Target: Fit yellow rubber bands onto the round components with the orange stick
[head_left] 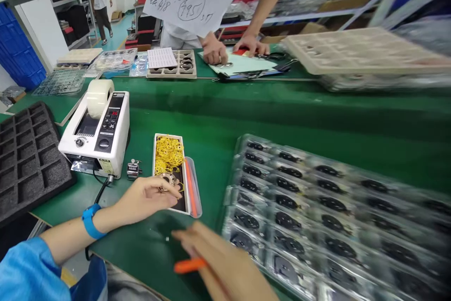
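My left hand (pixel 144 199) rests on the green table, its fingers pinched round a small round metal part (pixel 168 180) at the edge of a small tray (pixel 181 207) holding yellow rubber bands (pixel 168 153). My right hand (pixel 225 263) is low in the middle, blurred by motion, with an orange tool (pixel 189 266) in its fingers. It hovers beside a clear plastic blister tray (pixel 317 207) filled with several dark round parts.
A white tape dispenser (pixel 98 132) and a small tally counter (pixel 133 169) stand left of the tray. A black foam tray (pixel 28 160) lies far left. Across the table another person's hands (pixel 230 50) rest on papers, near a beige tray (pixel 362 52).
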Action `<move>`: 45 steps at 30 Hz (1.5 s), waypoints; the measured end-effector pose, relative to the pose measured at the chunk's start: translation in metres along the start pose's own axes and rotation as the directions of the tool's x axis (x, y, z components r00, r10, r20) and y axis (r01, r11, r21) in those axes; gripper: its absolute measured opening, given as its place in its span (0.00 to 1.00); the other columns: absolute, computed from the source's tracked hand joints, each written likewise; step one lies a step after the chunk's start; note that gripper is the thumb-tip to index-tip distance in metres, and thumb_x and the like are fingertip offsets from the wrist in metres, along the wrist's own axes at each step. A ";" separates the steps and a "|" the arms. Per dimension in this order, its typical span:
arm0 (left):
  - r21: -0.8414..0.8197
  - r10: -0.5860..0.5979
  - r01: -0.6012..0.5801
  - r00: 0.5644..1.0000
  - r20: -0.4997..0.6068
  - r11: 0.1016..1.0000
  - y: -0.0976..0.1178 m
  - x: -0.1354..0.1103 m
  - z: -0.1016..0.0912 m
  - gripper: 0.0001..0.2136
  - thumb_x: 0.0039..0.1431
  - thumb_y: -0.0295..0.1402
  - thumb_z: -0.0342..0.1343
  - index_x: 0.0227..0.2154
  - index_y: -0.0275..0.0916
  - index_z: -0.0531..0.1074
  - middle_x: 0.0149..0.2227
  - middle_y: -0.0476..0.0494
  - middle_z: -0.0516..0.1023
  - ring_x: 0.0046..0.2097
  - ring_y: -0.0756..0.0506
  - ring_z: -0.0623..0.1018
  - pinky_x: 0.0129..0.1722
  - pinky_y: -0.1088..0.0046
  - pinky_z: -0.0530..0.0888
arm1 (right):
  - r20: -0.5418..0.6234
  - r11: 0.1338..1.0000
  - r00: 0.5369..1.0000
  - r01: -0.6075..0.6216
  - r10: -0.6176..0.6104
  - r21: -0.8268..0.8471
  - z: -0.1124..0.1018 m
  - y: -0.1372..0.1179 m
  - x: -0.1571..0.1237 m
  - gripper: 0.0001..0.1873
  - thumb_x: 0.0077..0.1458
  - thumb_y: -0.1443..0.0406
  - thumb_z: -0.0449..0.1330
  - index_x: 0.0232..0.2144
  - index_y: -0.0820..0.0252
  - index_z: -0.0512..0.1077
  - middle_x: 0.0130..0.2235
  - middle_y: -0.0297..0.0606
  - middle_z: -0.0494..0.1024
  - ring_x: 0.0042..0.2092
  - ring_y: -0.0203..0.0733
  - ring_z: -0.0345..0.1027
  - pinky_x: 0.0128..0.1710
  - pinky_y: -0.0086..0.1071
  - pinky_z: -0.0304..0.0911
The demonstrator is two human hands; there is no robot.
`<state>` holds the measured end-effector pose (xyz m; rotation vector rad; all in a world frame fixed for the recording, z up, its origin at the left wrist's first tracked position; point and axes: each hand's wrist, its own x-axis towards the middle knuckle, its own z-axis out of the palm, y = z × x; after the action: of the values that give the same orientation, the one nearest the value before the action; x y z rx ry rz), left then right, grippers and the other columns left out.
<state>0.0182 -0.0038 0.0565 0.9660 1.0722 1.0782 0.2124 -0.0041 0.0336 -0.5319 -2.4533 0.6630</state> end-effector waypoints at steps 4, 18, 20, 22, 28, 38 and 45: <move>0.078 -0.010 0.007 0.999 0.033 0.997 -0.004 0.000 0.000 0.14 0.45 0.40 0.67 0.28 0.33 0.76 0.33 0.46 0.71 0.36 0.49 0.74 0.42 0.70 0.71 | 0.206 0.975 0.961 -0.205 0.185 0.081 -0.036 0.020 0.047 0.15 0.61 0.70 0.48 0.30 0.58 0.74 0.29 0.36 0.76 0.30 0.38 0.70 0.28 0.27 0.63; -0.005 0.034 -0.036 0.972 -0.235 0.999 0.002 0.004 -0.005 0.17 0.41 0.45 0.69 0.24 0.34 0.76 0.25 0.48 0.74 0.29 0.51 0.70 0.34 0.73 0.68 | 0.025 0.739 0.872 -0.429 0.489 0.519 -0.027 0.030 0.080 0.12 0.51 0.55 0.60 0.28 0.58 0.70 0.23 0.30 0.66 0.22 0.34 0.59 0.25 0.30 0.59; -0.037 0.046 -0.059 0.957 -0.285 0.998 0.001 0.004 -0.006 0.17 0.42 0.45 0.69 0.25 0.34 0.77 0.26 0.47 0.76 0.31 0.50 0.72 0.36 0.72 0.69 | -0.058 0.771 0.888 -0.362 0.457 0.524 -0.020 0.028 0.080 0.11 0.51 0.57 0.61 0.28 0.58 0.72 0.26 0.32 0.68 0.26 0.36 0.62 0.28 0.31 0.61; -0.034 0.074 -0.089 0.951 -0.301 0.995 0.000 0.003 -0.006 0.16 0.43 0.45 0.69 0.25 0.35 0.77 0.26 0.47 0.76 0.32 0.49 0.73 0.38 0.71 0.69 | -0.094 0.774 0.895 -0.319 0.436 0.547 -0.014 0.027 0.080 0.11 0.53 0.58 0.60 0.26 0.58 0.74 0.28 0.35 0.71 0.30 0.38 0.65 0.31 0.33 0.63; -0.096 0.112 -0.138 0.965 -0.237 0.986 0.003 0.002 -0.003 0.12 0.47 0.40 0.68 0.29 0.37 0.78 0.34 0.48 0.77 0.37 0.49 0.76 0.45 0.70 0.72 | -0.167 0.792 0.885 -0.288 0.435 0.539 -0.015 0.032 0.078 0.14 0.56 0.57 0.59 0.23 0.57 0.73 0.28 0.37 0.72 0.31 0.40 0.66 0.33 0.35 0.64; -0.278 0.017 -0.039 0.997 -0.079 0.960 -0.008 -0.001 -0.005 0.20 0.56 0.37 0.62 0.52 0.47 0.72 0.47 0.45 0.78 0.53 0.42 0.76 0.58 0.58 0.69 | -0.068 0.791 0.885 -0.375 0.461 0.483 -0.038 0.033 0.081 0.12 0.54 0.58 0.57 0.23 0.57 0.74 0.31 0.38 0.68 0.30 0.39 0.65 0.21 0.28 0.61; -0.207 0.065 -0.067 0.998 -0.013 0.976 -0.007 0.000 -0.005 0.20 0.57 0.38 0.61 0.53 0.47 0.72 0.56 0.42 0.73 0.60 0.37 0.70 0.58 0.54 0.70 | 0.034 0.706 0.860 -0.440 0.509 0.555 -0.034 0.030 0.083 0.14 0.50 0.55 0.61 0.21 0.58 0.74 0.29 0.36 0.67 0.27 0.37 0.62 0.20 0.30 0.59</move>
<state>0.0144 -0.0053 0.0489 0.8355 0.9169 1.2228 0.1743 0.0724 0.0752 -0.9431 -1.8663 1.4427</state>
